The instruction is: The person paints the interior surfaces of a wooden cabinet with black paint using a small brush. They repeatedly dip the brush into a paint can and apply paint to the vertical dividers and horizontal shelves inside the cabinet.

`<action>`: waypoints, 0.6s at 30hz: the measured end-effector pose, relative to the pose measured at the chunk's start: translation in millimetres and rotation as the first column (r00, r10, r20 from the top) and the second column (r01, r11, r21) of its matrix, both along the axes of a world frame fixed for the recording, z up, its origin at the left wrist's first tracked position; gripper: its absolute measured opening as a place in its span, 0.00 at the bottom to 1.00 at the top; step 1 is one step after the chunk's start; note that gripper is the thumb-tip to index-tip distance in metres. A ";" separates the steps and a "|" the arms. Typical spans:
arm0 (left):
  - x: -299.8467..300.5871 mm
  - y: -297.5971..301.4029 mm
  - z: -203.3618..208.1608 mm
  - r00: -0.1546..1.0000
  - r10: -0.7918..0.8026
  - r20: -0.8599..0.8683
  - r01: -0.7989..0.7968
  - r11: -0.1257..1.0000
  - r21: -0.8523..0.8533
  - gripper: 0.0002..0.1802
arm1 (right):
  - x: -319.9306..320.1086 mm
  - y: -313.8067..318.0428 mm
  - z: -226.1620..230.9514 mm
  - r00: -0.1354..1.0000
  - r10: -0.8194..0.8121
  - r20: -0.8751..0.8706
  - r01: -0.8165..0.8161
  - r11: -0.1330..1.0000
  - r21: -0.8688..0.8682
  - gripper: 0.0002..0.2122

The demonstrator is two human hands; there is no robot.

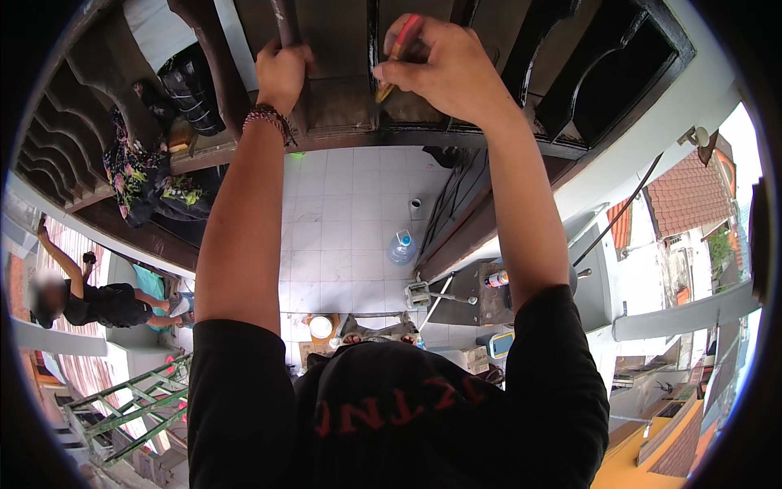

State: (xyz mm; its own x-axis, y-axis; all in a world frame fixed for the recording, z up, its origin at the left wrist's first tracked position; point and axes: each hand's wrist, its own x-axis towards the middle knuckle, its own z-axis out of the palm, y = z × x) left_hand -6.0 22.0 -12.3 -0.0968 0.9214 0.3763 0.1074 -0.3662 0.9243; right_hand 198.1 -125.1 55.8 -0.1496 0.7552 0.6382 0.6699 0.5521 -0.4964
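Observation:
In my right hand (456,72) is a paintbrush with a red handle (408,34); its tip points down against the dark wooden railing, beside a slat and the lower rail. My left hand (281,75) is wrapped round a brown wooden slat (285,20) to the left of the brush. Slats on the right (533,49) look glossy black, while those on the left (220,61) are duller brown. A wet-looking dark shine shows on the lower rail (423,134) under the brush. A woven bracelet circles my left wrist.
Floral cloth (130,175) hangs over the railing at left. Below, on the white tiled floor (334,220), stand a clear water jug (401,248) and a spray can (497,279). Another person (106,303) is at far left, near a green ladder (138,399).

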 end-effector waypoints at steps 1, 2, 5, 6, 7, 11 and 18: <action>0.3 -2.6 1.9 1.000 0.004 -0.019 -0.004 1.000 0.012 0.18 | -1.4 9.2 -2.0 0.996 -0.012 -0.091 0.019 0.997 0.078 0.10; 2.9 -5.2 3.6 0.999 0.016 -0.031 -0.015 1.000 0.027 0.18 | 0.8 13.0 2.9 0.956 0.072 -0.283 -0.032 0.989 0.144 0.08; 2.9 -11.7 6.6 0.997 0.058 -0.042 -0.056 0.997 0.053 0.17 | -5.2 -2.0 28.0 0.883 0.091 -0.460 -0.040 0.992 0.119 0.08; 4.6 -15.4 7.4 0.999 0.048 -0.023 -0.047 0.998 0.048 0.17 | -3.7 -13.1 32.6 0.920 0.037 -0.391 -0.034 0.999 0.016 0.09; 5.2 -17.2 8.7 0.999 0.038 -0.004 -0.038 0.998 0.043 0.17 | -2.7 -18.7 35.9 0.950 -0.009 -0.314 -0.019 0.996 -0.087 0.09; 8.3 -17.4 11.0 0.999 0.039 -0.037 -0.037 0.998 0.041 0.17 | -5.0 10.9 22.2 0.993 0.026 -0.111 -0.019 0.998 0.063 0.08; 5.4 -9.9 7.3 0.996 0.089 -0.019 -0.087 0.992 0.087 0.16 | 1.7 -25.7 39.6 0.979 0.022 -0.205 0.016 0.983 0.183 0.07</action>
